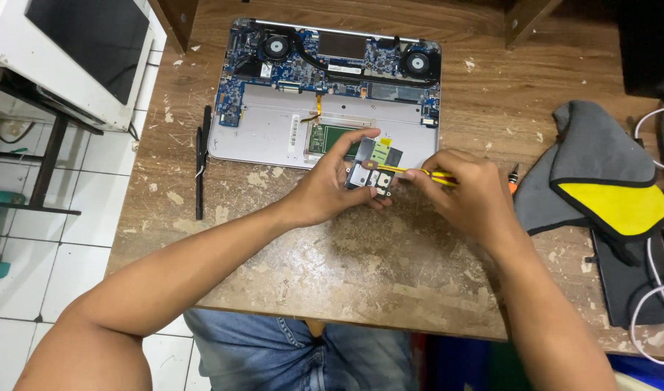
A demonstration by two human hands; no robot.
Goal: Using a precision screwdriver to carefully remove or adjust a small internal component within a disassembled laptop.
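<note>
My left hand (332, 185) holds a small dark rectangular laptop part (375, 166) with a green patch, just above the wooden table (361, 268). My right hand (466, 192) grips a yellow-handled screwdriver (419, 174) whose tip touches the part. Behind the hands lies an opened silver laptop (274, 127), underside up. Its blue circuit board (310, 54), two fans and an empty grey bay are exposed.
A black strip tool (200, 163) lies left of the laptop. A grey and yellow pouch (600, 177) sits on the right with an orange-tipped tool (514, 177) beside it. White cables (654, 289) and a black device lie at the right edge. A white appliance (78, 51) stands at the upper left.
</note>
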